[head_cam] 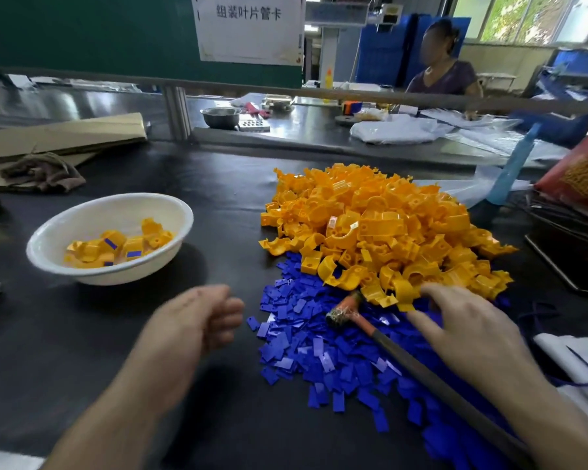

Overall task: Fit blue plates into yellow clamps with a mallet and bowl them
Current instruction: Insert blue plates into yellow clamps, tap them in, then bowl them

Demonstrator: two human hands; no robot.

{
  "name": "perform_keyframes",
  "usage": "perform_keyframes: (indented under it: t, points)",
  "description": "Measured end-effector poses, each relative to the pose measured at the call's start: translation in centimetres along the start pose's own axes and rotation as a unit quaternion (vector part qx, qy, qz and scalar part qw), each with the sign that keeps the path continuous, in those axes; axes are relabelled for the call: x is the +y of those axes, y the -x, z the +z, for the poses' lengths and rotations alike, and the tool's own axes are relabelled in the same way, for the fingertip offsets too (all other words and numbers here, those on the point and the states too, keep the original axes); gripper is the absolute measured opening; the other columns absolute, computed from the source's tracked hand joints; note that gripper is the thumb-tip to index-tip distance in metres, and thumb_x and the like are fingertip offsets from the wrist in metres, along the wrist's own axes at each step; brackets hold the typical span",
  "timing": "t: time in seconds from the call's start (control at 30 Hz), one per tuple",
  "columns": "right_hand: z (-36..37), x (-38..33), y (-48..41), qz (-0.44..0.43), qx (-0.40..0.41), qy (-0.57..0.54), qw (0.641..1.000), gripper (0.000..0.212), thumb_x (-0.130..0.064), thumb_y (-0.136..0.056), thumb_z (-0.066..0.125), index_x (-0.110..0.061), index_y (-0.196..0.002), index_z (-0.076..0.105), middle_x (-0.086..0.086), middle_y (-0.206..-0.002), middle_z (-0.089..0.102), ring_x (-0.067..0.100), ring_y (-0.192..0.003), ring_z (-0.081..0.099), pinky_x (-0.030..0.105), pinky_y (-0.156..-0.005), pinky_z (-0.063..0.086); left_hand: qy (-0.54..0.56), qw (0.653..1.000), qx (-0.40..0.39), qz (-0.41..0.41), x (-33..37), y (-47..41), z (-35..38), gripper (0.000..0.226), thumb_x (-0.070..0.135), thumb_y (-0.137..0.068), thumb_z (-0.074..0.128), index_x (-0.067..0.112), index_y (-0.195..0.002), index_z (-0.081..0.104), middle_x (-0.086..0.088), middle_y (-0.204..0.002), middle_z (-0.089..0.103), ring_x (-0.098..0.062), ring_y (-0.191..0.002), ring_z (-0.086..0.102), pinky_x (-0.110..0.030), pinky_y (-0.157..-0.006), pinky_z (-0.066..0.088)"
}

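Where sign [248, 27] reads 组装叶片管卡 | mallet [345, 312] on blue plates [306, 347]

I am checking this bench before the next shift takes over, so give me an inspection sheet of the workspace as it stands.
Surface: dark table, bare in front of the left hand.
Job's things: heap of yellow clamps; blue plates spread below it; mallet lying on the plates; white bowl holding some fitted clamps.
Clutter: cardboard and a rag at far left; red bag and plastic sheet at right.
Hands: left hand loosely curled, empty; right hand spread over the plates, holding nothing.
Cables: nothing seen.
Surroundings: second bench with a metal bowl; a person seated; a paper sign.
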State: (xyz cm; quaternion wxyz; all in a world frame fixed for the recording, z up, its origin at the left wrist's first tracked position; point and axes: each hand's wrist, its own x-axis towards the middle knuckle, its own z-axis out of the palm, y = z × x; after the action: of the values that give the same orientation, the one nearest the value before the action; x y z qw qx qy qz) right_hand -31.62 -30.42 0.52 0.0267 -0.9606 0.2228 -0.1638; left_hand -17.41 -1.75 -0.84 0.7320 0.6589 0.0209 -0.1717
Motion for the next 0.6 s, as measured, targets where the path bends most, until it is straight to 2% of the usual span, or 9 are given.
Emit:
perform_keyframes:
  t: [0.1, 0.17, 0.27, 0.37, 0.43, 0.5, 0.6]
  points:
    - [1.8, -0.4, -4.0, 0.035, -0.037, 0.017, 0.999, 0.056, -0.055, -0.088, 0.052, -0.027, -0.135, 0.044, -0.001, -0.126, 0.056, 0.019, -0.110, 0.056, 0.030, -0.073, 0.046, -0.103, 0.993, -0.053, 0.009, -2.2, 3.0, 1.0, 0.013, 0.017, -0.091, 0.061, 0.020, -0.089, 0.073, -0.006, -0.085, 0.077, -0.017, -0.074, 0.072, -0.031, -0.068, 0.053]
    - [2.9, -0.7, -5.5, 0.048, -0.068, 0.038, 0.996, 0.055, -0.056, -0.088, 0.050, -0.026, -0.134, 0.043, 0.003, -0.126, 0.056, 0.023, -0.110, 0.057, 0.034, -0.075, 0.049, -0.179, 0.981, -0.076, 0.023, -2.9, 4.2, 1.2, 0.016, 0.019, -0.089, 0.064, 0.031, -0.087, 0.074, 0.001, -0.086, 0.077, -0.012, -0.077, 0.072, -0.030, -0.074, 0.053]
    - [3.8, -1.0, -6.0, 0.046, -0.054, 0.030, 0.997, 0.048, -0.050, -0.089, 0.051, -0.027, -0.131, 0.049, 0.004, -0.123, 0.058, 0.024, -0.107, 0.058, 0.035, -0.075, 0.050, -0.262, 0.961, -0.077, 0.051, -3.1, 4.9, 1.1, 0.010, 0.028, -0.087, 0.067, 0.036, -0.093, 0.070, 0.015, -0.091, 0.075, 0.000, -0.084, 0.069, -0.026, -0.086, 0.051]
    - [3.8, -0.7, -5.5, 0.034, -0.024, 0.007, 0.999, 0.043, -0.037, -0.090, 0.055, -0.025, -0.131, 0.051, 0.002, -0.123, 0.059, 0.021, -0.105, 0.059, 0.032, -0.074, 0.050, -0.296, 0.950, -0.070, 0.075, -3.1, 5.2, 1.0, 0.011, 0.033, -0.087, 0.067, 0.039, -0.096, 0.067, 0.025, -0.092, 0.072, 0.011, -0.084, 0.064, -0.012, -0.078, 0.045]
    - [3.1, -0.4, -4.7, 0.016, 0.023, -0.031, 0.999, 0.039, -0.029, -0.090, 0.058, -0.020, -0.128, 0.054, 0.003, -0.120, 0.061, 0.019, -0.104, 0.058, 0.029, -0.078, 0.048, -0.315, 0.943, -0.067, 0.087, -3.2, 5.2, 1.0, 0.011, 0.037, -0.087, 0.066, 0.041, -0.097, 0.066, 0.030, -0.094, 0.069, 0.014, -0.086, 0.062, -0.007, -0.073, 0.041]
    - [2.0, -0.6, -3.6, 0.001, 0.071, -0.095, 0.993, 0.039, -0.024, -0.089, 0.062, -0.018, -0.126, 0.056, 0.002, -0.118, 0.061, 0.013, -0.100, 0.055, 0.024, -0.078, 0.042, -0.320, 0.941, -0.067, 0.093, -3.4, 5.2, 0.9, 0.012, 0.038, -0.087, 0.066, 0.043, -0.097, 0.065, 0.031, -0.094, 0.069, 0.015, -0.087, 0.061, -0.007, -0.072, 0.041]
    - [0.4, -1.7, -1.5, -0.013, 0.105, -0.176, 0.979, 0.042, -0.025, -0.087, 0.066, -0.021, -0.127, 0.054, -0.010, -0.112, 0.054, 0.004, -0.097, 0.046, 0.016, -0.072, 0.037, -0.299, 0.947, -0.071, 0.093, -3.6, 5.1, 0.8, 0.012, 0.037, -0.086, 0.067, 0.042, -0.096, 0.067, 0.027, -0.093, 0.071, 0.011, -0.085, 0.064, -0.015, -0.076, 0.044]
